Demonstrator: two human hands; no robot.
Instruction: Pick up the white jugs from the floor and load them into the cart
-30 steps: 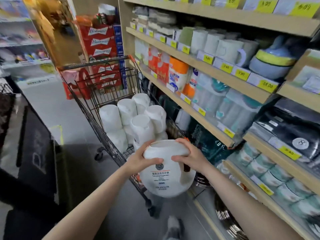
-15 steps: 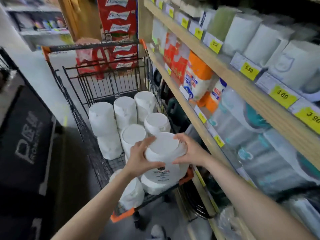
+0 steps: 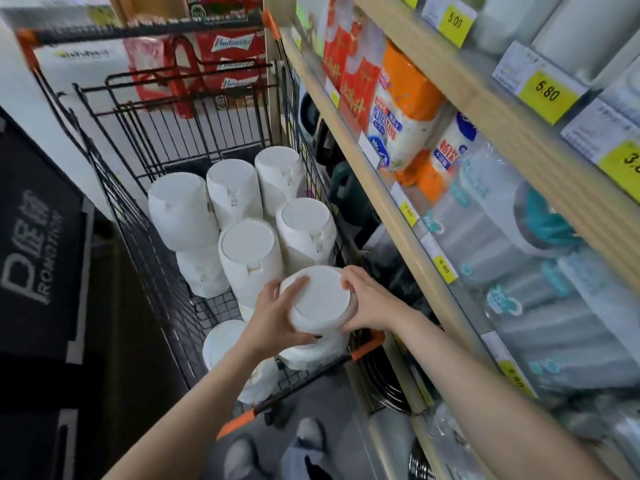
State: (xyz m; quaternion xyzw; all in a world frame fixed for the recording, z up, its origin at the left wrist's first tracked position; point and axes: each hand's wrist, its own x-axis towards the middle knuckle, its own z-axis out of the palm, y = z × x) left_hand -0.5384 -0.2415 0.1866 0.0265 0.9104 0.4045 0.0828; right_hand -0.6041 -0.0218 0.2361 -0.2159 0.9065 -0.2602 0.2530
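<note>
White jug (image 3: 320,299): upturned, base facing up, inside the cart (image 3: 114,188) at its near right corner.
Left hand (image 3: 277,318): fingers curled against the jug's left side.
Right hand (image 3: 369,303): fingers curled over its right rim.
Other jugs (image 3: 239,202): upturned, standing in the basket beyond.

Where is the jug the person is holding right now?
In the head view, the held jug sits low in the centre, gripped between the left hand and right hand, over the near right corner of the cart, just in front of the loaded jugs.
</note>
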